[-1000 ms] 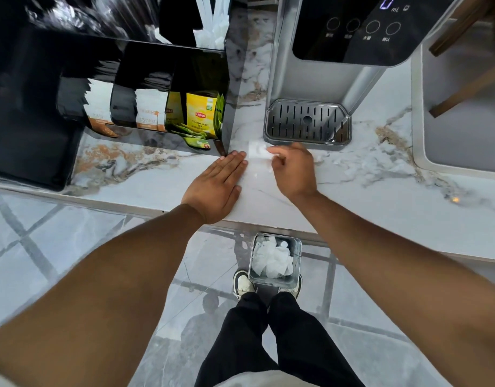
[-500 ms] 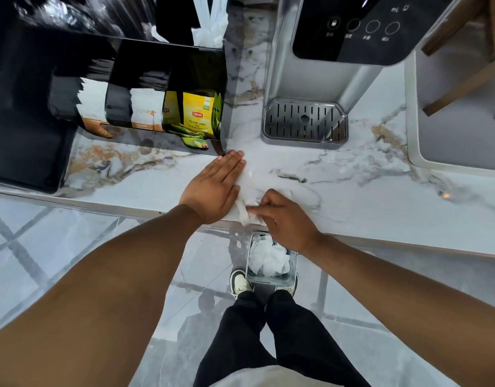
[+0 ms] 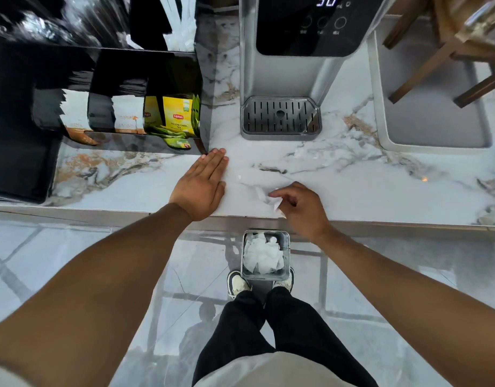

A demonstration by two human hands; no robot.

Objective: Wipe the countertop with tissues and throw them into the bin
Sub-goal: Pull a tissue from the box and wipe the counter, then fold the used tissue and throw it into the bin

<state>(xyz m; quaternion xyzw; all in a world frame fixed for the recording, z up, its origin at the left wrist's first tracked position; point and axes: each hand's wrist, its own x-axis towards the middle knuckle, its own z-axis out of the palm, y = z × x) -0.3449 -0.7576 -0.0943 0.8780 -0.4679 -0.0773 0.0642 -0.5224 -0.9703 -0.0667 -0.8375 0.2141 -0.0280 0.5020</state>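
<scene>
My right hand (image 3: pixel 300 210) pinches a crumpled white tissue (image 3: pixel 267 198) on the white marble countertop (image 3: pixel 366 191), close to its front edge. My left hand (image 3: pixel 203 182) lies flat on the counter, palm down and fingers together, just left of the tissue and apart from it. On the floor below the counter edge, between my shoes, stands a small square metal bin (image 3: pixel 266 255) with several used white tissues in it.
A water dispenser with a slotted drip tray (image 3: pixel 281 118) stands at the back of the counter. A black organiser (image 3: pixel 123 79) with yellow tea bags and sachets fills the left. A white tray (image 3: pixel 436 107) with wooden legs on it sits at the right.
My right hand dragged the tissue from the drip tray back to the counter's front edge, then shifted a little to the right. My left hand stayed flat in place.
</scene>
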